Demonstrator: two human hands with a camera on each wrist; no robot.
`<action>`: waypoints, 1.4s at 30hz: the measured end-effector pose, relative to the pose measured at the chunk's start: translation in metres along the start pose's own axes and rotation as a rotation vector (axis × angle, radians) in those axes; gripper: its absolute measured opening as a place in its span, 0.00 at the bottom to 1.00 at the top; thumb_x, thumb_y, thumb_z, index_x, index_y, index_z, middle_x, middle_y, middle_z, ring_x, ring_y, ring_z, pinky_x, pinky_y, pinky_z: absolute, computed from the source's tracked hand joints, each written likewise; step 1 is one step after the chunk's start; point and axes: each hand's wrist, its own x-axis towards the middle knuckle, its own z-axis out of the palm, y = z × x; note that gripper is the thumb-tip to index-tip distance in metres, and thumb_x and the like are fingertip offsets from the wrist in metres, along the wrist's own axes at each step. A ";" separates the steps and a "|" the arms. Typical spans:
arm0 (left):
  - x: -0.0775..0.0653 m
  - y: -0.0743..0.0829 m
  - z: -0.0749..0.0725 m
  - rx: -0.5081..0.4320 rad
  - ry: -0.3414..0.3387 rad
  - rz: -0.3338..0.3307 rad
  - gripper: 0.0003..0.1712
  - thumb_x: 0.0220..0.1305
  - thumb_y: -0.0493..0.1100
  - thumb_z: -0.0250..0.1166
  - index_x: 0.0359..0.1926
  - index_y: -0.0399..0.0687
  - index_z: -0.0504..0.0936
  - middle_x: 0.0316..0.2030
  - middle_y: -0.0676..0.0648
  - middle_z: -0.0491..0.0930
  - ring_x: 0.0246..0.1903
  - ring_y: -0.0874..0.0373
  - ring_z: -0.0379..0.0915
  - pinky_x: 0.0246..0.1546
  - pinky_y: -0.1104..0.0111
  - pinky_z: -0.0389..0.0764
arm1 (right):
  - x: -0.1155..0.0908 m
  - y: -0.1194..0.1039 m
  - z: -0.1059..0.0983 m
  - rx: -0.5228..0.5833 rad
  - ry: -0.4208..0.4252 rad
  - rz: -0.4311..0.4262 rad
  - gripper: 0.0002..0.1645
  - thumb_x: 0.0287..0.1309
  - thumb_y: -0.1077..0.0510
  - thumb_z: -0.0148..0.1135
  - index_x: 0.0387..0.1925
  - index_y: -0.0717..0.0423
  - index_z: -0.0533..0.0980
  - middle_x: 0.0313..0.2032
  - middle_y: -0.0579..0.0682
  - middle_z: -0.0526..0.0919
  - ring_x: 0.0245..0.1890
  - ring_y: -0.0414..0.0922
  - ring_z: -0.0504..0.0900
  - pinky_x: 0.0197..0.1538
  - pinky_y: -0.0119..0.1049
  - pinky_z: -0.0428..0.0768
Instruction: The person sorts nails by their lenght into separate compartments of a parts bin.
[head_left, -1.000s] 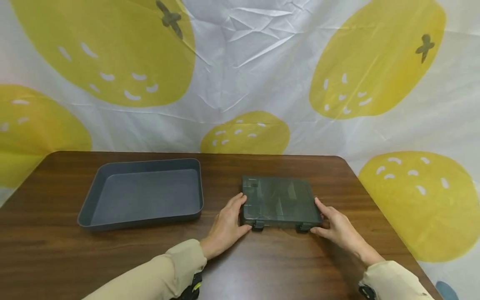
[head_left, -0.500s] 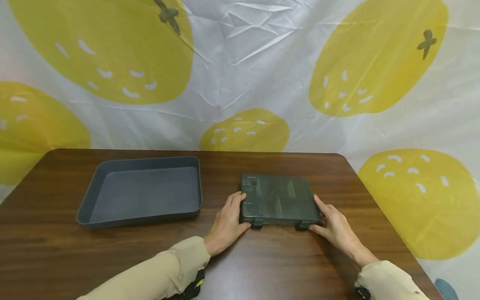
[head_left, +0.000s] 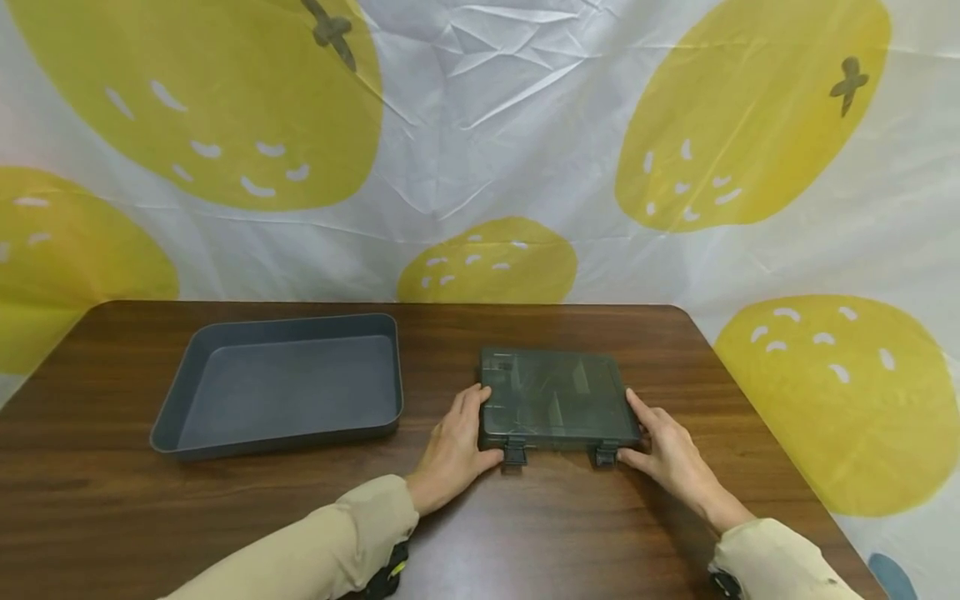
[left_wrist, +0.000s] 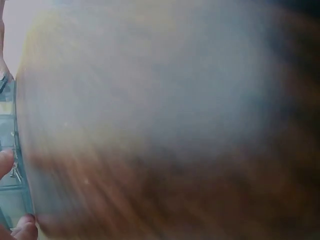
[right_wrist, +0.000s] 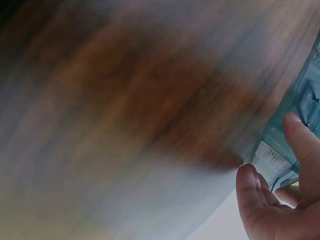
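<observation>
A flat, dark translucent plastic compartment box lies on the table in the head view, lid down, with dividers showing through. Along its near edge are two latches, a left latch and a right latch, both jutting out toward me. My left hand holds the left side, fingers along the edge and thumb at the left latch. On the opposite side my right hand grips the right edge, its thumb by the right latch. In the right wrist view a white label shows on the box.
A grey rectangular tray with raised walls stands at the left of the brown wooden table. Behind the table hangs a white curtain printed with large yellow fruit.
Both latches on the box's front now stick out farther and lower than half a second ago. The hands stay at the box's sides; the head view shifts slightly.
</observation>
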 end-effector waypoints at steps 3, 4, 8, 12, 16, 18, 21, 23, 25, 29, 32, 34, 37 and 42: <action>-0.001 0.000 -0.002 -0.003 -0.012 0.002 0.45 0.48 0.42 0.74 0.64 0.39 0.60 0.64 0.36 0.62 0.60 0.41 0.66 0.54 0.51 0.72 | 0.000 0.000 0.000 0.010 -0.009 0.005 0.48 0.37 0.67 0.75 0.63 0.70 0.63 0.37 0.61 0.77 0.32 0.48 0.78 0.33 0.40 0.78; -0.001 0.000 -0.002 0.002 -0.008 0.010 0.45 0.48 0.43 0.74 0.64 0.39 0.61 0.64 0.36 0.62 0.59 0.41 0.66 0.53 0.51 0.72 | 0.000 0.001 0.000 0.016 -0.010 0.001 0.48 0.37 0.67 0.75 0.63 0.70 0.63 0.36 0.61 0.77 0.31 0.47 0.79 0.33 0.39 0.79; -0.001 -0.002 0.000 0.022 0.030 0.049 0.45 0.48 0.47 0.75 0.63 0.37 0.63 0.61 0.35 0.66 0.57 0.41 0.69 0.50 0.51 0.74 | -0.002 0.003 -0.001 0.043 -0.026 -0.014 0.49 0.37 0.69 0.74 0.63 0.71 0.62 0.37 0.61 0.76 0.32 0.49 0.80 0.33 0.38 0.80; -0.001 -0.002 -0.001 0.026 0.033 0.054 0.44 0.50 0.50 0.73 0.63 0.37 0.63 0.61 0.34 0.67 0.57 0.40 0.69 0.51 0.51 0.74 | -0.002 0.004 -0.003 0.108 -0.076 0.000 0.52 0.39 0.65 0.75 0.66 0.70 0.59 0.41 0.63 0.75 0.36 0.52 0.82 0.35 0.37 0.81; -0.002 -0.002 -0.003 0.016 0.017 0.049 0.44 0.52 0.51 0.71 0.64 0.37 0.62 0.62 0.32 0.66 0.57 0.39 0.68 0.52 0.51 0.73 | -0.001 0.005 -0.006 0.197 -0.122 0.023 0.53 0.42 0.60 0.74 0.67 0.70 0.56 0.42 0.64 0.74 0.40 0.56 0.82 0.38 0.36 0.81; -0.003 -0.002 -0.004 0.016 0.011 0.050 0.43 0.53 0.52 0.70 0.64 0.38 0.62 0.62 0.32 0.66 0.57 0.38 0.69 0.52 0.50 0.73 | -0.001 0.006 -0.007 0.231 -0.138 0.037 0.53 0.43 0.59 0.74 0.67 0.71 0.56 0.43 0.64 0.73 0.41 0.58 0.82 0.38 0.36 0.82; -0.003 -0.002 -0.005 0.016 0.004 0.056 0.43 0.53 0.53 0.70 0.64 0.37 0.62 0.62 0.31 0.66 0.57 0.38 0.69 0.52 0.51 0.73 | 0.000 0.006 -0.009 0.265 -0.156 0.059 0.53 0.45 0.58 0.73 0.67 0.71 0.55 0.43 0.65 0.73 0.42 0.59 0.81 0.39 0.37 0.82; -0.002 -0.001 -0.005 0.017 0.000 0.056 0.43 0.54 0.53 0.69 0.64 0.37 0.63 0.62 0.31 0.66 0.56 0.38 0.70 0.52 0.51 0.73 | 0.000 0.006 -0.010 0.276 -0.165 0.071 0.52 0.46 0.57 0.72 0.67 0.70 0.54 0.44 0.66 0.73 0.43 0.59 0.81 0.40 0.38 0.81; -0.001 -0.001 -0.006 0.017 -0.003 0.054 0.43 0.54 0.53 0.69 0.64 0.36 0.63 0.62 0.30 0.66 0.55 0.38 0.71 0.51 0.52 0.74 | 0.001 0.006 -0.010 0.288 -0.170 0.075 0.52 0.47 0.57 0.72 0.68 0.70 0.54 0.45 0.67 0.73 0.44 0.59 0.81 0.41 0.38 0.81; 0.001 -0.001 -0.008 0.028 -0.005 0.050 0.43 0.53 0.54 0.69 0.63 0.35 0.64 0.61 0.30 0.67 0.53 0.39 0.73 0.49 0.53 0.76 | 0.002 0.006 -0.010 0.308 -0.169 0.080 0.51 0.48 0.57 0.71 0.68 0.70 0.54 0.47 0.67 0.73 0.44 0.58 0.81 0.41 0.37 0.81; 0.001 -0.001 -0.008 0.041 -0.009 0.049 0.43 0.53 0.55 0.69 0.63 0.35 0.65 0.60 0.30 0.68 0.50 0.39 0.75 0.46 0.54 0.77 | 0.002 0.005 -0.010 0.319 -0.161 0.083 0.51 0.48 0.58 0.71 0.67 0.70 0.54 0.48 0.69 0.72 0.43 0.58 0.81 0.41 0.36 0.81; 0.001 -0.001 -0.009 0.043 -0.013 0.046 0.43 0.54 0.55 0.69 0.63 0.35 0.65 0.60 0.30 0.68 0.48 0.39 0.76 0.45 0.54 0.78 | 0.002 0.005 -0.010 0.320 -0.157 0.081 0.50 0.49 0.58 0.71 0.67 0.71 0.54 0.50 0.72 0.72 0.43 0.58 0.82 0.40 0.36 0.81; 0.001 0.000 -0.009 0.050 -0.013 0.041 0.43 0.54 0.56 0.69 0.63 0.35 0.66 0.60 0.31 0.69 0.47 0.39 0.77 0.45 0.54 0.78 | 0.001 0.005 -0.009 0.309 -0.149 0.075 0.49 0.49 0.57 0.71 0.67 0.71 0.55 0.55 0.75 0.70 0.43 0.58 0.82 0.39 0.36 0.81; 0.002 0.001 -0.009 0.076 0.012 0.058 0.41 0.54 0.55 0.69 0.62 0.35 0.67 0.58 0.31 0.71 0.43 0.40 0.79 0.41 0.55 0.79 | 0.000 0.005 -0.009 0.257 -0.133 0.073 0.47 0.50 0.55 0.70 0.66 0.71 0.58 0.59 0.73 0.67 0.42 0.58 0.82 0.40 0.37 0.81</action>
